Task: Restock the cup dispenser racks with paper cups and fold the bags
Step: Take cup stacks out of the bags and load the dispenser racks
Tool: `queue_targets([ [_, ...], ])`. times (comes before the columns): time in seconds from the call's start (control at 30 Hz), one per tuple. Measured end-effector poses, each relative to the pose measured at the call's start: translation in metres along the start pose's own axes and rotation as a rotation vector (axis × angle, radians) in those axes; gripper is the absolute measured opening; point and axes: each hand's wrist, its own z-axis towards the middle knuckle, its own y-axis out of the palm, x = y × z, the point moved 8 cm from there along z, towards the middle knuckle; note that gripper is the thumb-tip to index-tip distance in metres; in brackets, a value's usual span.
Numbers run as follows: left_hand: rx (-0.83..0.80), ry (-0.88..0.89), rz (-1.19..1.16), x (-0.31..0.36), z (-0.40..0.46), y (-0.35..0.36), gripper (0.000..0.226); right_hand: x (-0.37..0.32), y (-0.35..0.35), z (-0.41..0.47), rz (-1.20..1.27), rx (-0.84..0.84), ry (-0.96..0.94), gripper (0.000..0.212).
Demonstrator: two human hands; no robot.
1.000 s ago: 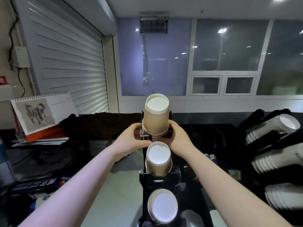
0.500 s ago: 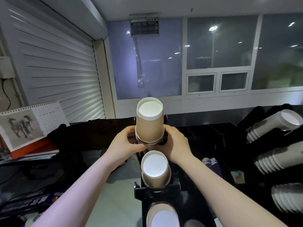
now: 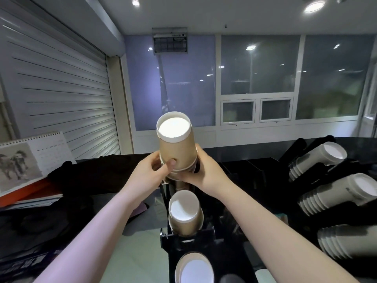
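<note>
Desk calendar [image 3: 30, 158]: stood at 9 o'clock of the scene, propped against the white roller shutter [image 3: 61, 94], an orange book under its foot.

Dark cloth [image 3: 98, 176]: lay heaped on the black counter [image 3: 240, 158], between the calendar and the hands.

Left hand [image 3: 150, 174]: curled round the lower left side of the top cup stack, thumb pressed flat on the brown wall.

Top cup stack [image 3: 176, 148]: brown paper cups, white bases toward the camera, held at centre frame above the black dispenser rack [image 3: 189, 242], tilted slightly toward 11 o'clock.

Right hand [image 3: 206, 173]: gripped the same stack from its 4 o'clock side, fingers wrapped under the rims.

Second cup stack [image 3: 184, 213]: seated in the rack directly at 6 o'clock of the held stack; a third stack [image 3: 193, 268] sat lower again, at the frame's bottom edge.

White cup stacks [image 3: 318, 158]: three rows lying slanted in a second black rack at 3 o'clock, well apart from the hands.
</note>
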Motion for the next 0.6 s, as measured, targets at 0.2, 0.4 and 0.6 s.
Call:
queue_targets([
  [0.2, 0.061, 0.131, -0.011, 0.03, -0.014, -0.002, 0.032, -0.018, -0.007, -0.008, 0.115, 0.063, -0.025, 0.067],
  [0.4, 0.068, 0.147, -0.075, 0.044, -0.028, -0.004, 0.046, -0.025, -0.008, -0.017, 0.244, 0.096, -0.055, 0.064],
  [0.6, 0.138, 0.221, -0.131, 0.07, -0.039, -0.014, 0.037, -0.061, -0.016, -0.032, 0.286, 0.141, -0.157, 0.077],
])
